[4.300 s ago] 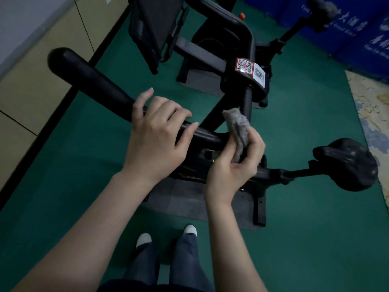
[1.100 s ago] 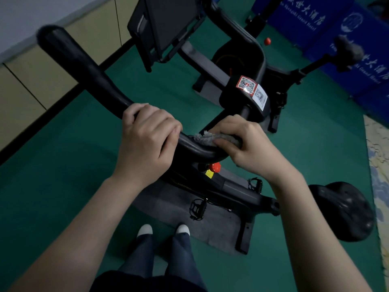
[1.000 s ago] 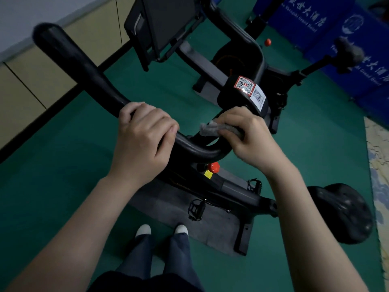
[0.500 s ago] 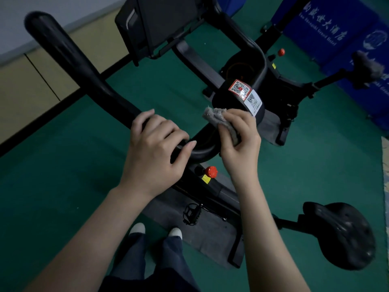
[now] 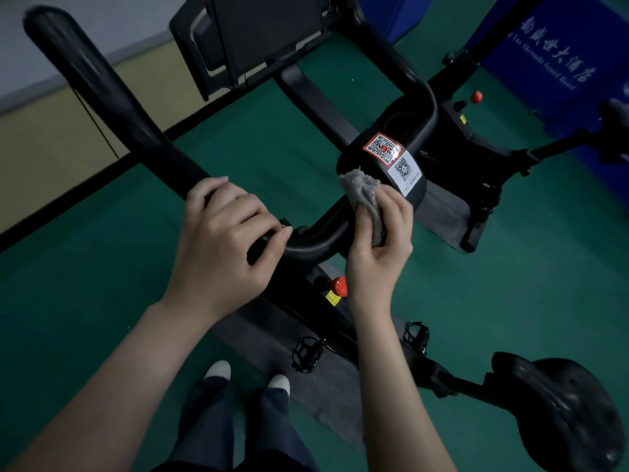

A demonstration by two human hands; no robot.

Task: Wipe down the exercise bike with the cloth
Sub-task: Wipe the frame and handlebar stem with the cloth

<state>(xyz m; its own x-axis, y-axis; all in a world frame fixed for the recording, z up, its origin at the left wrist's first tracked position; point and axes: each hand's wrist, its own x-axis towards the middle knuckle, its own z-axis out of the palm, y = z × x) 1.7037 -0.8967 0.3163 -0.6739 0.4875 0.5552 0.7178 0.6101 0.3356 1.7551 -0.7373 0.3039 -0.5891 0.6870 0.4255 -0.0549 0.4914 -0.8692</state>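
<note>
Left hand [image 5: 224, 240] gripping the black handlebar [image 5: 112, 107], right hand [image 5: 377, 243] clutching grey cloth [image 5: 362, 194] — pressed against the bar's bend

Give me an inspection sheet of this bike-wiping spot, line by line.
Surface: green floor; grey mat under the bike.
Job's things: grey cloth bunched against the black handlebar bend; saddle lower right.
Clutter: nothing seen.
Grips: left hand rests over the handlebar; right hand shut on the cloth.
Cables: thin dark line down the wall, upper left; what it is cannot be told.
Surroundings: second bike behind; blue banner upper right.
</note>
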